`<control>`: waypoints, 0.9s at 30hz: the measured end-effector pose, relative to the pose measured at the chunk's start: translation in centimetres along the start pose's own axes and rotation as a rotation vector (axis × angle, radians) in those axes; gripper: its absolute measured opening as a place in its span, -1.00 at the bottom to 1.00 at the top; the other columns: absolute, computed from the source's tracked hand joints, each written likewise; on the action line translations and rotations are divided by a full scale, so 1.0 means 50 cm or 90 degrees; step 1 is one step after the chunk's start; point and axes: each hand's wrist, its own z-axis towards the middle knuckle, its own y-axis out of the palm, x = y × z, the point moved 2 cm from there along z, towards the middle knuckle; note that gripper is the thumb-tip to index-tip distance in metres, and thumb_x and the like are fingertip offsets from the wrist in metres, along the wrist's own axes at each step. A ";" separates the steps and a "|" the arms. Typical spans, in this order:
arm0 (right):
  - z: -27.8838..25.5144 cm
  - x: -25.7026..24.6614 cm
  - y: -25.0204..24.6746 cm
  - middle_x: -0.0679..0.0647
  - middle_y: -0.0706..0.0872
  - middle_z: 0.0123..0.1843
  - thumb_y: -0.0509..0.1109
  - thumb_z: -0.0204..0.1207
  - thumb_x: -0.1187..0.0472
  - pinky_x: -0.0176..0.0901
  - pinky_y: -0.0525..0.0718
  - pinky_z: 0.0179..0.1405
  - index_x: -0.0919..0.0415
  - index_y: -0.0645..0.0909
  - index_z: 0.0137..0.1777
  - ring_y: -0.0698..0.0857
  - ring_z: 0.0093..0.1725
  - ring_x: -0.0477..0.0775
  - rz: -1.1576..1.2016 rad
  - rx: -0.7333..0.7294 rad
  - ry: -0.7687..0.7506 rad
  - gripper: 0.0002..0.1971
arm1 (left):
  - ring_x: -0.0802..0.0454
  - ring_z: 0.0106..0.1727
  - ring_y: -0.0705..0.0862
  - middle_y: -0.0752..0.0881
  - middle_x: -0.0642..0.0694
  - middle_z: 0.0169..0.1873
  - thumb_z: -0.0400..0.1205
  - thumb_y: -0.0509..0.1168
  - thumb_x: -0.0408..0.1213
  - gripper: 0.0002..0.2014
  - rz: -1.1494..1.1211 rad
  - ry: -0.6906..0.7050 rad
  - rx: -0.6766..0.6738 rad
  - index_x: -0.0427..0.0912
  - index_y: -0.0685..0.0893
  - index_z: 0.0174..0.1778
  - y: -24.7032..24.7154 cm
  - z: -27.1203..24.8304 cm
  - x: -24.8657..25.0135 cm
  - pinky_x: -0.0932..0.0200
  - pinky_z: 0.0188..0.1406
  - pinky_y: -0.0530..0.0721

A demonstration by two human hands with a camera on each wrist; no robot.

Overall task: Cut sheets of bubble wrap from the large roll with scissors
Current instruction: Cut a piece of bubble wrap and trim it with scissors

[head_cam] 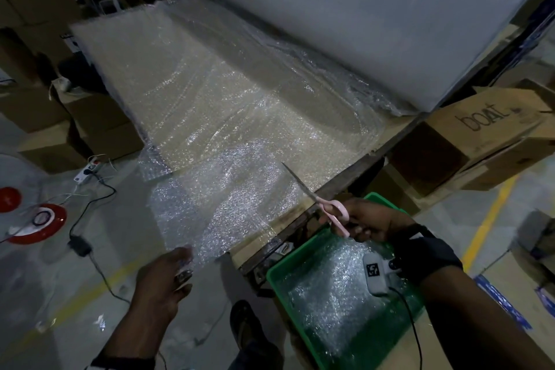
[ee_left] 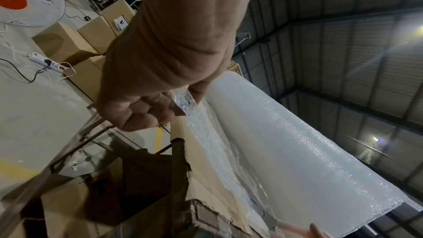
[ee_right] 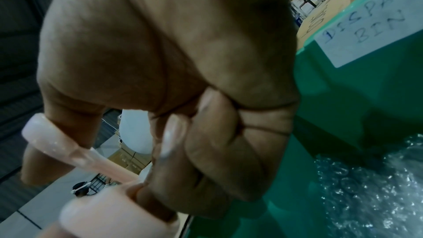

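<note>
Both hands busy. Left hand pinches the near corner of the bubble wrap sheet — fingers curled round a bunched edge, seen clearly in the left wrist view. Right hand grips the pink-handled scissors, thumb and fingers through the loops; blades point up and away over the sheet's right edge, tip resting near the wrap surface. Can't tell how far apart the blades stand.

Sheet runs off the large roll, which lies along the far side of the bench. Wrap is spread flat across the bench top and the near end hangs past the bench corner toward the floor, held up by the left hand.

Green bin sits just below the right hand, beside the bench edge — cut bubble wrap already lies inside it. Paper label on its wall, handwritten, partly readable as "DISPAT… BIN".

Cardboard boxes stacked right of the bench, one marked "boat". Power strip and cables on the floor at left.
</note>
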 end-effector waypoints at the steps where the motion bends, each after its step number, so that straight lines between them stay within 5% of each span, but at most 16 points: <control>1: 0.000 0.001 0.000 0.13 0.58 -0.36 0.57 0.39 -0.38 -0.32 0.00 -0.61 0.38 0.70 0.32 0.22 -0.62 -0.15 -0.004 0.008 0.001 -0.18 | -0.12 -0.17 0.61 0.70 -0.12 -0.15 0.64 0.54 -0.30 -0.91 -0.003 0.001 0.002 -0.09 0.75 -0.10 0.000 -0.001 -0.001 0.05 -0.16 0.48; 7: -0.007 0.003 -0.001 0.10 0.59 -0.40 0.48 0.50 -0.15 -0.32 0.01 -0.66 0.45 0.67 0.34 0.21 -0.63 -0.16 0.016 0.031 0.015 -0.33 | -0.10 -0.16 0.62 0.73 -0.09 -0.13 0.65 0.53 -0.29 -0.91 -0.010 0.008 0.008 -0.11 0.75 -0.02 0.003 -0.005 -0.001 0.05 -0.16 0.48; 11: -0.008 -0.002 0.006 0.10 0.60 -0.38 0.61 0.34 -0.34 -0.38 0.05 -0.67 0.41 0.70 0.31 0.22 -0.62 -0.16 -0.004 0.015 -0.003 -0.17 | -0.10 -0.18 0.61 0.72 -0.10 -0.14 0.64 0.54 -0.29 -0.90 -0.005 0.013 0.014 -0.11 0.74 -0.01 0.002 -0.005 0.000 0.05 -0.18 0.48; 15: 0.013 -0.006 0.002 0.16 0.62 -0.32 0.38 0.62 -0.22 -0.37 0.03 -0.65 0.21 0.80 0.18 0.23 -0.61 -0.14 0.018 0.008 0.023 -0.51 | -0.09 -0.21 0.60 0.71 -0.10 -0.20 0.65 0.53 -0.30 -0.87 -0.001 0.021 0.014 -0.13 0.76 0.07 -0.002 -0.003 -0.003 0.06 -0.19 0.49; 18: 0.024 -0.020 0.010 0.14 0.63 -0.34 0.40 0.54 -0.16 -0.40 0.01 -0.65 0.04 0.86 -0.03 0.23 -0.64 -0.16 0.018 0.009 0.048 -0.67 | -0.10 -0.23 0.59 0.70 -0.11 -0.21 0.67 0.50 -0.31 -0.83 -0.006 0.025 0.018 -0.15 0.74 0.15 -0.006 0.004 -0.003 0.07 -0.20 0.47; 20: 0.028 -0.032 0.016 0.13 0.64 -0.34 0.53 0.34 -0.30 -0.36 -0.01 -0.64 0.03 0.85 -0.09 0.22 -0.64 -0.16 -0.007 0.005 0.054 -0.60 | -0.11 -0.23 0.60 0.70 -0.12 -0.20 0.65 0.52 -0.30 -0.81 -0.007 0.023 0.019 -0.16 0.74 0.16 -0.006 0.008 -0.003 0.06 -0.21 0.48; 23: 0.039 -0.040 0.014 0.15 0.66 -0.32 0.69 0.03 -0.45 -0.40 0.02 -0.69 0.27 0.72 0.12 0.23 -0.65 -0.17 -0.029 0.025 0.044 -0.13 | -0.10 -0.23 0.60 0.71 -0.12 -0.18 0.65 0.52 -0.29 -0.81 -0.007 0.025 0.023 -0.15 0.74 0.16 -0.007 0.012 -0.001 0.05 -0.22 0.48; 27: 0.050 -0.048 0.010 0.13 0.58 -0.41 0.58 0.30 -0.42 -0.43 0.06 -0.68 0.48 0.68 0.06 0.21 -0.66 -0.15 -0.063 0.052 0.025 -0.16 | -0.09 -0.24 0.60 0.72 -0.10 -0.18 0.64 0.54 -0.27 -0.79 -0.012 0.019 0.027 -0.14 0.75 0.17 -0.009 0.019 0.000 0.06 -0.22 0.47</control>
